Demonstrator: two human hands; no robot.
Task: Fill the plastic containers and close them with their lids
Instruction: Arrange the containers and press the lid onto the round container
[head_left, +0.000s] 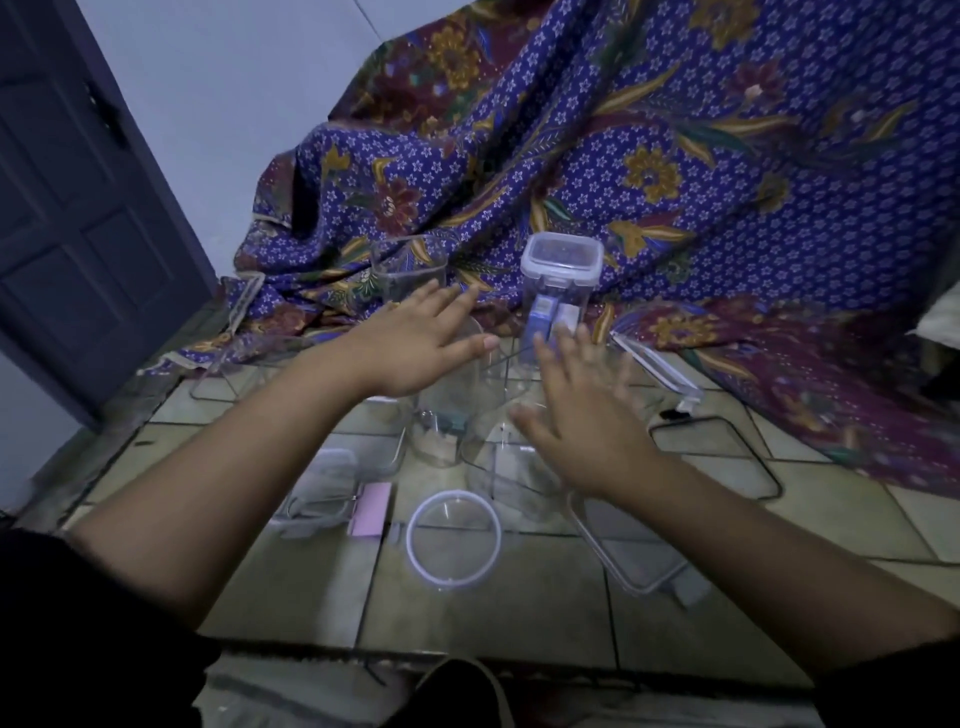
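Both my hands reach forward over a cluster of clear plastic containers on the tiled floor. My left hand hovers flat with straight fingers above a round clear container that holds small items. My right hand, fingers spread, is over a square clear container. Behind them stands a tall container with its lid clipped on and small boxes inside. An open empty container stands at the back left. A round lid lies in front. Neither hand holds anything.
Rectangular lids lie at the right, far right and back right. A small lidded box and a pink item lie at the left. A patterned purple cloth drapes behind; a dark door stands at left.
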